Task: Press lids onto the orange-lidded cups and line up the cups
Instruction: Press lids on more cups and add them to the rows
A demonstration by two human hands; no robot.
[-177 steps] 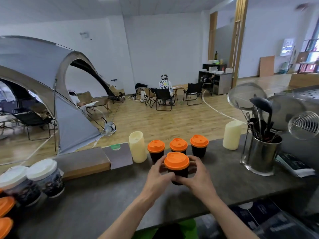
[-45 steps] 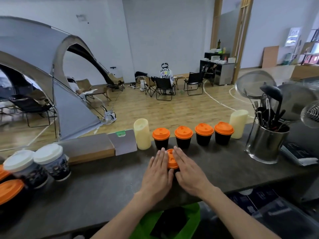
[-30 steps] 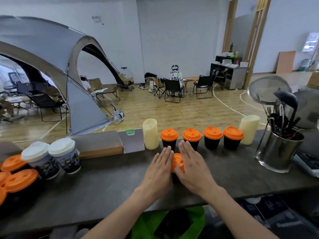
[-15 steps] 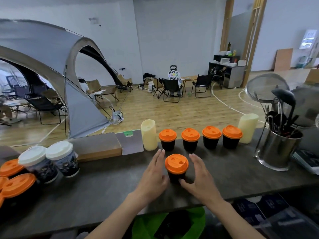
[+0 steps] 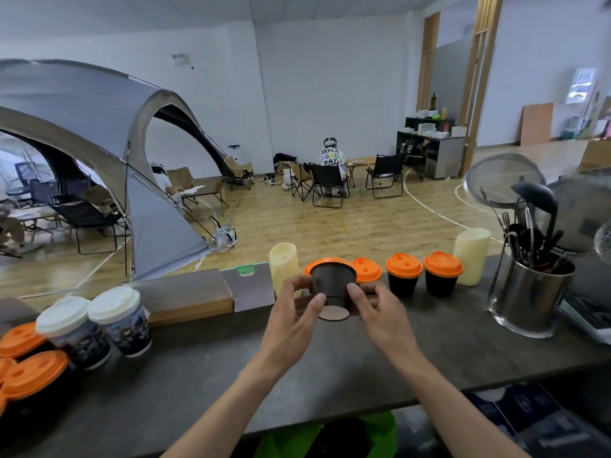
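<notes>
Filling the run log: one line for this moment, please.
held cup lifted, tilted, base toward camera | left hand and right hand grip it | row cups behind

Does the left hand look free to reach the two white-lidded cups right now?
Probably not yet. The left hand and right hand both grip the tilted black cup. The counter toward the white-lidded cups looks unobstructed otherwise.
</notes>
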